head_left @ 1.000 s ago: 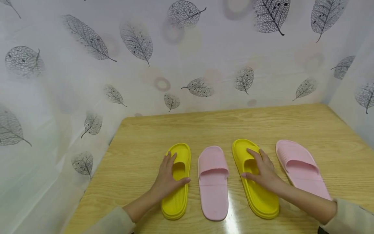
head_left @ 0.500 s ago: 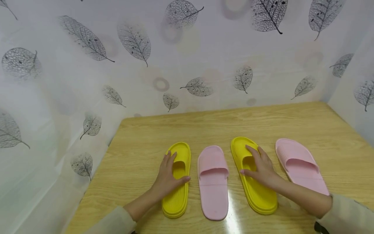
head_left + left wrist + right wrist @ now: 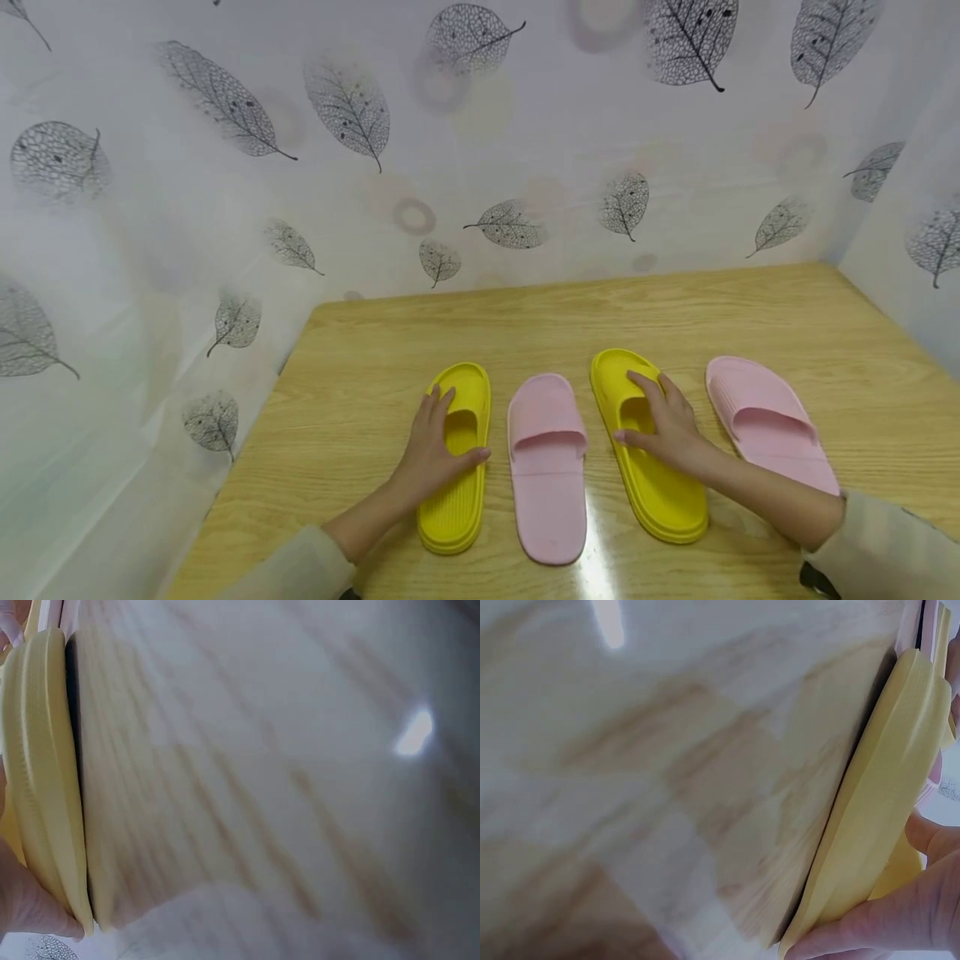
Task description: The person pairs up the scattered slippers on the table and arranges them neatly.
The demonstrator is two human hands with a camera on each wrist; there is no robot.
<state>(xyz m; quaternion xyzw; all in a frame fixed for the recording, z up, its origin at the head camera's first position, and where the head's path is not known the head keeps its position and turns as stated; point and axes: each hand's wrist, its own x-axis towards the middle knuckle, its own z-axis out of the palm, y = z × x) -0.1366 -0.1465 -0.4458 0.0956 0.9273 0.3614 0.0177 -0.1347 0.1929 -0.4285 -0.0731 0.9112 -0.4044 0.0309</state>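
Fingers (image 3: 440, 414) grip two yellow slippers (image 3: 454, 514) on the wood-grain table (image 3: 547, 329).

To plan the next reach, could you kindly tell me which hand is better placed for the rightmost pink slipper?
Probably the right hand: it grips the right yellow slipper, beside the rightmost pink slipper, while the left hand grips the left yellow slipper, farther off.

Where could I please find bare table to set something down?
Bare table lies beyond the slippers, up to the leaf-print sheet, and left of the left hand's grip. The slipper row is crowded, with the right hand's grip on a yellow slipper.
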